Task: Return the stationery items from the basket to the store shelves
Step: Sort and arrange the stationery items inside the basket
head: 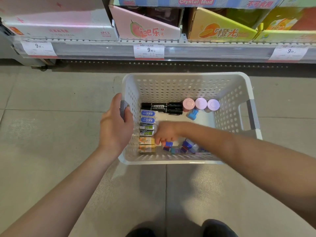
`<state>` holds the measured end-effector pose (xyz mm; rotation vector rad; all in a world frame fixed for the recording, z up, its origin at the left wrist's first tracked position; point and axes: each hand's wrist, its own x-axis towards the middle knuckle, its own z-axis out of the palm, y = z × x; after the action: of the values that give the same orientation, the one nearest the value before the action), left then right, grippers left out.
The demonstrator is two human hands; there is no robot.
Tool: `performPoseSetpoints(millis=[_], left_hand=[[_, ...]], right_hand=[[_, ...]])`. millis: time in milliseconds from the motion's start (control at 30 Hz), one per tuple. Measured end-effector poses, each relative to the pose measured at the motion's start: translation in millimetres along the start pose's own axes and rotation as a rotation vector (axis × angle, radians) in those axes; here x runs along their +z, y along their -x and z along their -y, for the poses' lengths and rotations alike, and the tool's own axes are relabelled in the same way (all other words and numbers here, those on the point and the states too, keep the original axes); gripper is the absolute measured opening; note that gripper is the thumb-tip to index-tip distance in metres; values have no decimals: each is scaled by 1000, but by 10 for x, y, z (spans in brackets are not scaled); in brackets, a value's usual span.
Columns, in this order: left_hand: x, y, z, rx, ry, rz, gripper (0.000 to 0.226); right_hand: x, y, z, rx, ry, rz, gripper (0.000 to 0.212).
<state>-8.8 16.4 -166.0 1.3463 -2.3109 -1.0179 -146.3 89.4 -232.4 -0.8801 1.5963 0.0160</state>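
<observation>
White plastic basket sat steadied on the floor by the left hand gripping its handle, freeing the right hand, whose curled fingers pinched a small blue item.

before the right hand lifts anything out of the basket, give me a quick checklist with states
1. Basket steadied: ok, left hand grips its grey handle.
2. Right hand inside basket, above the small boxes: ok.
3. Fingers closed on an item: cannot tell, motion blur.
4. Black markers and three round-lidded tubs out of the hand's way: ok, they lie at the far wall.
5. Shelf in front, facing the person: ok.
</observation>
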Motion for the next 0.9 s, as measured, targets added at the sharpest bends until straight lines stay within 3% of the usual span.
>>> performPoseSetpoints(millis=[133,300,500,600,667,800,900], left_hand=[[-8,6,-11,7,-19,3,45],[-8,10,-36,18,-30,-3,43],[3,5,-34,30,-48,-4,40],[-1,12,-37,39,-48,7,41],[-8,15,-33,45,-51,8,41],[-6,11,-34,42,-73,-1,41],[-6,9,-30,37,-62,0,41]], right_hand=[[-363,179,-163,-134,236,-403,16],[-89,211,-331,-269,621,-180,53],[188,108,-287,-488,1082,-287,34],[123,153,-270,-469,993,-208,41],[47,190,-288,-486,810,-256,41],[-114,312,-325,-401,-83,-298,20],[-176,409,-397,-365,-362,-197,24]])
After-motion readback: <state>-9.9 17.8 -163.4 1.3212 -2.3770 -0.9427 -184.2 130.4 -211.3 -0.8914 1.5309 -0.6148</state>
